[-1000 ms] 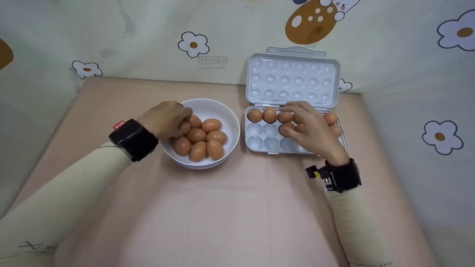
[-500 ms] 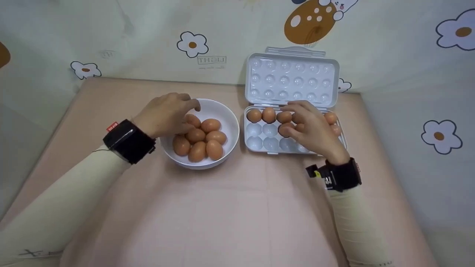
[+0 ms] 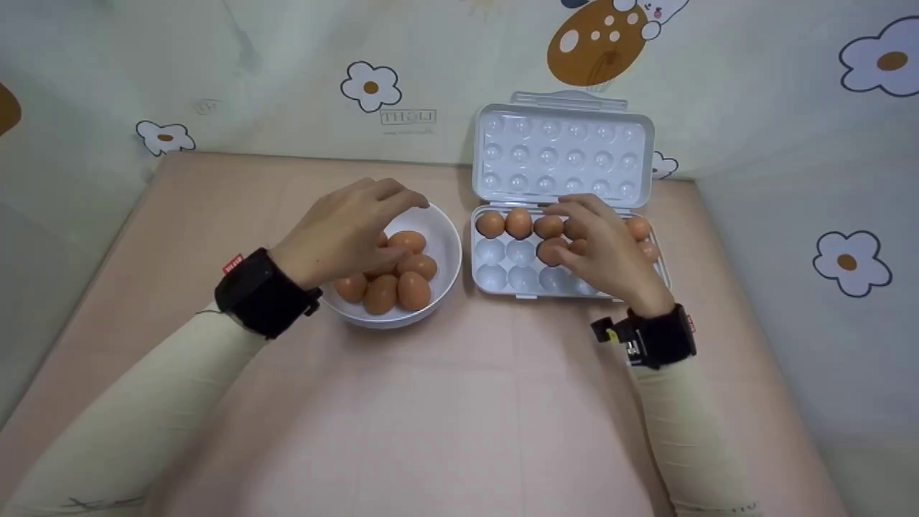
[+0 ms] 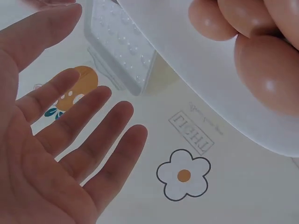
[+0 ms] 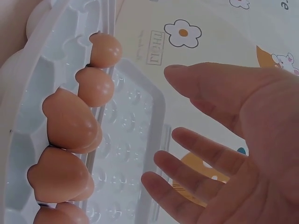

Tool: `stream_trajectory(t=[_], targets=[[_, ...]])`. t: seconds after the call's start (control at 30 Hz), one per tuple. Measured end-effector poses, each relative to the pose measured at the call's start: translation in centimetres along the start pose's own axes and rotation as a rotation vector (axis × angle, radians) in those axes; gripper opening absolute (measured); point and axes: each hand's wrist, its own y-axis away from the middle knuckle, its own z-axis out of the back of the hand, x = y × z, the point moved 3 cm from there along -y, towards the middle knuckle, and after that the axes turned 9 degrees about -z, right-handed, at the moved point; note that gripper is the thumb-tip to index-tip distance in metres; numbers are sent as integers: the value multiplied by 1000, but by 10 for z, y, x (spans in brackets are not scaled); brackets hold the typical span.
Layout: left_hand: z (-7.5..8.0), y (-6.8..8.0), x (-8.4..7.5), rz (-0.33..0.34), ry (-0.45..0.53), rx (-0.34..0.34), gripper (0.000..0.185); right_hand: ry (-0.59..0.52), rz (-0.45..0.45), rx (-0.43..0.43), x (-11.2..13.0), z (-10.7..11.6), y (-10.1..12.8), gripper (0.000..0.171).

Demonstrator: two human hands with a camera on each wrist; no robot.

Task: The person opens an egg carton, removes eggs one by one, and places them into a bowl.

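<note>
My left hand (image 3: 344, 230) is over the white bowl (image 3: 446, 237), palm down, fingers apart. In the left wrist view that palm (image 4: 42, 172) holds nothing. Several brown eggs (image 3: 414, 291) lie in the bowl, some hidden beneath the hand. My right hand (image 3: 610, 255) hovers over the egg carton (image 3: 492, 278), with its fingers loosely spread. The right wrist view shows nothing in its grasp, and eggs (image 5: 70, 121) sitting in cups beside it. Eggs (image 3: 491, 225) stand in the back row and part of the middle row. The hand covers some of the cups.
The carton's lid (image 3: 563, 154) stands raised at the back, against the patterned backdrop (image 3: 287, 72). Bowl and carton are side by side with a narrow gap between them on the pink tablecloth (image 3: 445, 402). Black cameras are strapped to both wrists.
My left hand has let go of an egg in the bowl, spread its fingers, and moved up and rightward over the bowl. My right hand has stayed nearly still.
</note>
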Motion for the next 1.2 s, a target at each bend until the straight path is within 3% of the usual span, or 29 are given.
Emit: stream_trajectory(t=[0.2, 0.37, 0.57, 0.8, 1.03, 1.2], targets=[[-3, -3, -15, 11, 44, -2, 59, 20, -31, 8, -4, -2, 0, 52], [-10, -6, -27, -17, 109, -40, 58, 25, -38, 20, -5, -4, -2, 54], [-27, -11, -43, -50, 116, -59, 58, 47, -45, 34, -7, -7, -3, 56], [-48, -19, -63, -138, 163, -93, 54, 68, -27, 51, -11, -14, -5, 49], [-66, -26, -71, -172, 145, -127, 52, 86, 23, 36, -17, -20, -5, 39], [-73, -27, -73, -164, 138, -134, 51, 113, 0, 54, -23, -25, -6, 41]])
